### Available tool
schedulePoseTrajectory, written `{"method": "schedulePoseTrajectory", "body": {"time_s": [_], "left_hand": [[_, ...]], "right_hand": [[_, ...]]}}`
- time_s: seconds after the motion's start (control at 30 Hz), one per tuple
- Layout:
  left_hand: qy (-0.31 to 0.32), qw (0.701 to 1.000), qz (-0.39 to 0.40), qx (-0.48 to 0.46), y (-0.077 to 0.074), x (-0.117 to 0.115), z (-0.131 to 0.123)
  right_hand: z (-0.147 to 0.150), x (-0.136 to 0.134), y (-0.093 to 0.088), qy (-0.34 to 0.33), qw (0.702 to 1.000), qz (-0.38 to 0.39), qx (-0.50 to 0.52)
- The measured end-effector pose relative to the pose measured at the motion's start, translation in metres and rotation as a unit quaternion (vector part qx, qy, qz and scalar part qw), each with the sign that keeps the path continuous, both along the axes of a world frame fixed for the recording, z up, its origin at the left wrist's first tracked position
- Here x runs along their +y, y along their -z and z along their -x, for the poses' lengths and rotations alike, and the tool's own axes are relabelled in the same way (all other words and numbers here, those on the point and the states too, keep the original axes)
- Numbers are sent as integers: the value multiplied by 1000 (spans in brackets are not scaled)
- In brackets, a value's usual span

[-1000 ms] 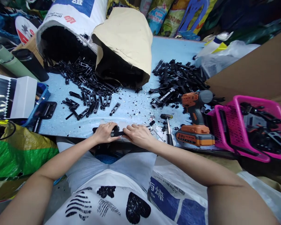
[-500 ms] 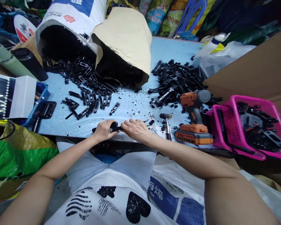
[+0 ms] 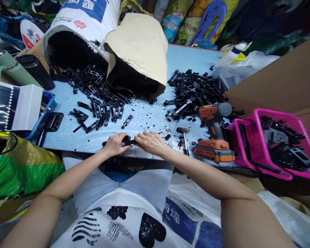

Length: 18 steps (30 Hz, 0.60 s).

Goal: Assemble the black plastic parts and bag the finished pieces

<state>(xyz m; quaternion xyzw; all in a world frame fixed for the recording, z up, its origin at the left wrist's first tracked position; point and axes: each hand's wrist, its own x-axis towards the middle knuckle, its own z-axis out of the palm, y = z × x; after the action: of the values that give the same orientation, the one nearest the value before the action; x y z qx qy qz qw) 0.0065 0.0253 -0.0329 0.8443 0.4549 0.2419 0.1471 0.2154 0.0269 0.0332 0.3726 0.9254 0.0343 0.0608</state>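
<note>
Close to the table's front edge, my left hand point(image 3: 114, 144) is closed around a long black part point(image 3: 128, 141). The part lies across between both hands, and its left end pokes out past my left fingers. My right hand point(image 3: 151, 142) grips the other end, fingers curled over it from above. Much of the part is covered by the fingers, so its exact kind cannot be made out. Just right of my right hand lies a small hammer point(image 3: 185, 140). A loose group of black linkage pieces point(image 3: 103, 115) lies beyond my left hand.
An orange cordless drill point(image 3: 214, 132) stands on the blue table point(image 3: 144, 112), beside pink baskets point(image 3: 259, 137) of parts. Black parts are heaped at right point(image 3: 193, 91) and before a white sack point(image 3: 93, 31) and a beige sack point(image 3: 139, 48). Left are a blue basket point(image 3: 50, 103) and a black tumbler point(image 3: 37, 70).
The camera view has shifted slightly, so the table appears a little lower. Both hands keep their hold on the black part, with almost no movement.
</note>
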Motion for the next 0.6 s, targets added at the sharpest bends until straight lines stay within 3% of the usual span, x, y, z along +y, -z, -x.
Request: {"method": "schedulePoseTrajectory", "body": {"time_s": [0.1, 0.17, 0.3, 0.37, 0.43, 0.5, 0.6], "left_hand": [[14, 998, 43, 40, -1, 0, -4], [19, 996, 63, 62, -4, 14, -14], [-35, 996, 21, 79, -17, 89, -39], [-69, 989, 6, 129, -25, 134, -47], [-56, 981, 0, 188, -29, 168, -52], [-14, 969, -27, 244, -24, 195, -53], [44, 941, -104, 320, -1, 233, -54]], "right_hand": [[-11, 7, 16, -6, 1000, 9, 23], [-20, 12, 34, 10, 998, 16, 53], [-37, 17, 66, 34, 992, 7, 119], [-40, 12, 73, 46, 991, 2, 128], [-39, 4, 75, 58, 991, 5, 124], [-38, 2, 77, 70, 990, 11, 121], [-40, 10, 82, 79, 988, 7, 132]]}}
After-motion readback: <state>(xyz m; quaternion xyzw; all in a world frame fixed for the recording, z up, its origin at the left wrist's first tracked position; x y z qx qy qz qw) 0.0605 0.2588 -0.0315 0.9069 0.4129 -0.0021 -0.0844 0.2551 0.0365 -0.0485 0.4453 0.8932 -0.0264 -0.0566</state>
